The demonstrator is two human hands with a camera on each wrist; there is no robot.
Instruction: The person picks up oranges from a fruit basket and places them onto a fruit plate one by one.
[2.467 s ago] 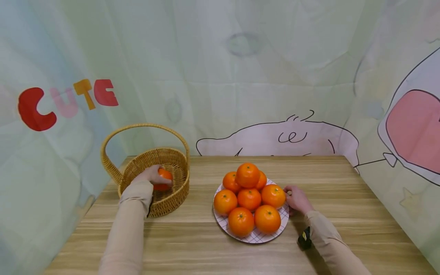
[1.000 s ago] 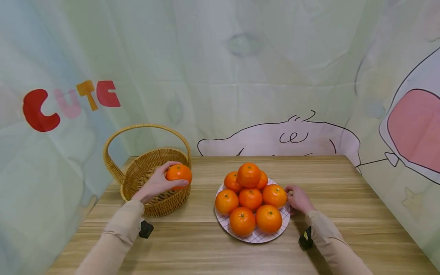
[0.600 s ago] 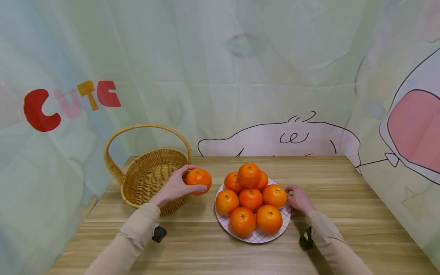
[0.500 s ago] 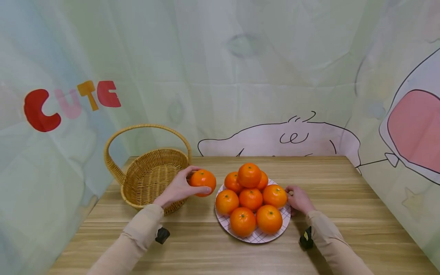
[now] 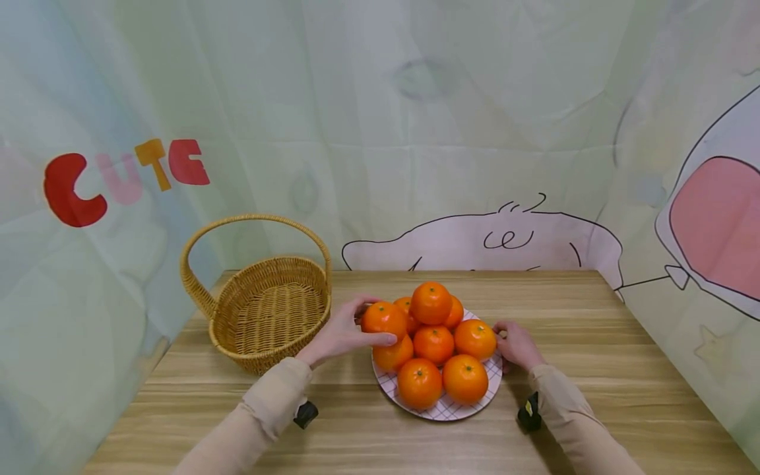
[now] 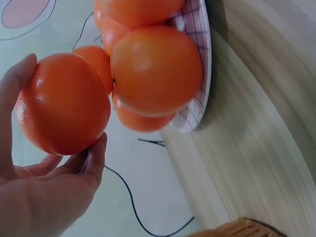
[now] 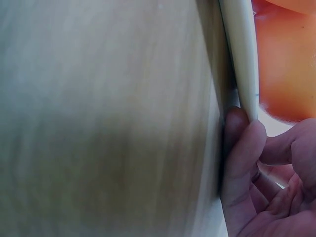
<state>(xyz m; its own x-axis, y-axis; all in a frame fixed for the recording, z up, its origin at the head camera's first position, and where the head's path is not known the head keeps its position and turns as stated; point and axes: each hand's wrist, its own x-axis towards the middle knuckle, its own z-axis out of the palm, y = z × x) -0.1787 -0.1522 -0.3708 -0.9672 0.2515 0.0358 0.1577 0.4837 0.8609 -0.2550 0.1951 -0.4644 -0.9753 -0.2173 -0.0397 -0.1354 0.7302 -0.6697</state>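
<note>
My left hand [image 5: 341, 335] grips an orange [image 5: 382, 319] between thumb and fingers, over the left side of a checked plate [image 5: 442, 411]. In the left wrist view, this raised orange [image 6: 64, 106] is beside the piled fruit. Several more oranges [image 5: 419, 382] fill the plate, one of them stacked on top [image 5: 430, 303]. At the plate's right edge, my right hand [image 5: 518, 346] holds the rim. The right wrist view has its fingers [image 7: 244, 148] curled against the plate's rim [image 7: 245, 59]; part of the grip is hidden.
A wicker basket [image 5: 276, 316] with a tall arched handle [image 5: 255, 216] stands left of the plate, with nothing seen inside. Beneath everything is a wooden table [image 5: 350, 429]. A printed curtain [image 5: 368, 132] hangs behind and at the sides.
The left hand has lifted the orange out of the basket and carried it rightward to above the plate's left side. The right hand has stayed at the plate's edge.
</note>
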